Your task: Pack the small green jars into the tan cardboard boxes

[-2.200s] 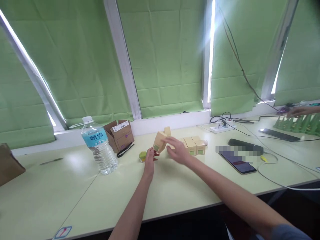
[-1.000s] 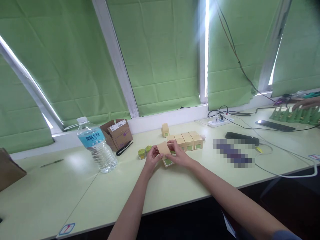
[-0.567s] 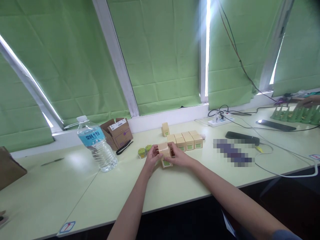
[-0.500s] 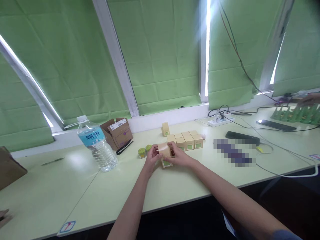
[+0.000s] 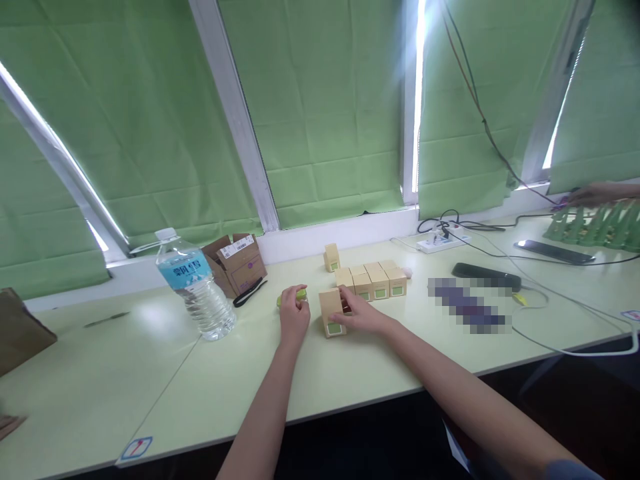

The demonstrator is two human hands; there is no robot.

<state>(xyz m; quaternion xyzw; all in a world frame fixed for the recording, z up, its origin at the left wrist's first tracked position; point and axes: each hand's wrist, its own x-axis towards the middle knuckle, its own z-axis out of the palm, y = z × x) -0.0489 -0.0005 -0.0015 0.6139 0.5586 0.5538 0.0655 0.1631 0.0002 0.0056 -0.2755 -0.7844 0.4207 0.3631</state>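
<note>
My right hand (image 5: 361, 313) is closed on the side of a small kraft cardboard box (image 5: 331, 319), which stands on the table with its top flap up and a green label on its front. To the left of that box, my left hand (image 5: 294, 315) has its fingers curled over a small green-lidded jar (image 5: 301, 294), which they mostly hide. Behind my right hand, several matching closed boxes (image 5: 376, 280) stand in a tight block. One more small box (image 5: 331, 257) stands apart near the wall.
A large water bottle (image 5: 197, 287) and an open brown carton (image 5: 240, 265) with a black strap (image 5: 249, 293) stand left. Rightward lie a power strip (image 5: 443, 242), cables, a black device (image 5: 485, 275) and a phone (image 5: 554, 251). Another person's hand (image 5: 595, 194) is above a green spiky rack (image 5: 595, 227).
My left hand has let go of the box's flap and moved left onto the green-lidded jars. The flap now stands up, and my right hand remains on the box.
</note>
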